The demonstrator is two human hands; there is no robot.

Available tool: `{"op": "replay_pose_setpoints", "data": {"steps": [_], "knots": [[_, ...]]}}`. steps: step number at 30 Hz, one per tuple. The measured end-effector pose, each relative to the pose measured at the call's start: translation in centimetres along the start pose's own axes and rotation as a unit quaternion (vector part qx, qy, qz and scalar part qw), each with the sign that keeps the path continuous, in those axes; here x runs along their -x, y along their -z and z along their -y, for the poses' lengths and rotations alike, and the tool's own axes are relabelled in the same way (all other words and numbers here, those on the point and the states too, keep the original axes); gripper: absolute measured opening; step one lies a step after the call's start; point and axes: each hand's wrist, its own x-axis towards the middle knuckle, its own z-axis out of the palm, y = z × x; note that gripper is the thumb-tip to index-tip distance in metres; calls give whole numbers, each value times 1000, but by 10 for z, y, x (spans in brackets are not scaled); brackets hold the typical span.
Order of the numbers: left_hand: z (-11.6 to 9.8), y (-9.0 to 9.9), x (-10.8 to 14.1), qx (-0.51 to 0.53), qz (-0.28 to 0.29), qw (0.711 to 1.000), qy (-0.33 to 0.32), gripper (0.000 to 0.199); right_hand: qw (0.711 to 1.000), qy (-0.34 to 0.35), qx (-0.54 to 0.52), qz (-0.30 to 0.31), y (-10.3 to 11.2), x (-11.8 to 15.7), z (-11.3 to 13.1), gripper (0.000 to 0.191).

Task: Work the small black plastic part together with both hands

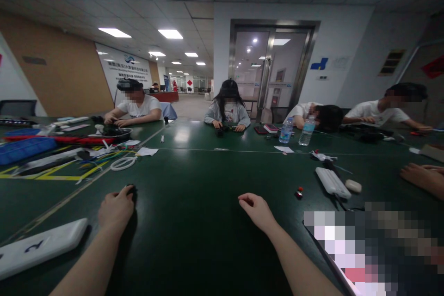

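Observation:
My left hand [116,210] rests on the dark green table [194,222], its fingers curled over a small black object [131,189]. My right hand [256,210] lies a little apart, fingers loosely closed, with nothing visible in them. Nearest to it, on the right, stand a tiny red and black part [299,192], a white ribbed bar [332,182] and a white oval piece [353,186]. A white slab with a dark numeral [38,247] lies by my left forearm.
Several co-workers sit around the table, and another person's hand [423,178] lies at the right edge. Water bottles [307,132] stand far off. A blue tray [27,150], coloured wires and a white cable coil [123,163] lie left. A pixelated patch [371,249] covers the lower right.

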Motion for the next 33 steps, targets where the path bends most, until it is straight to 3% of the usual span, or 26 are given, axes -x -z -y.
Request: {"op": "replay_pose_setpoints", "data": {"steps": [8,24,33], "knots": [[6,-7,-12,26,-4,1000,-13,44,1000,-9,1,11,1,1,2,21],[-4,2,-2,27,5,1000,8,46,1000,1,10,5,2,1,3,19],[1,-5,-9,47,-11,999,13,48,999,-7,21,22,4,3,8,21]]}}
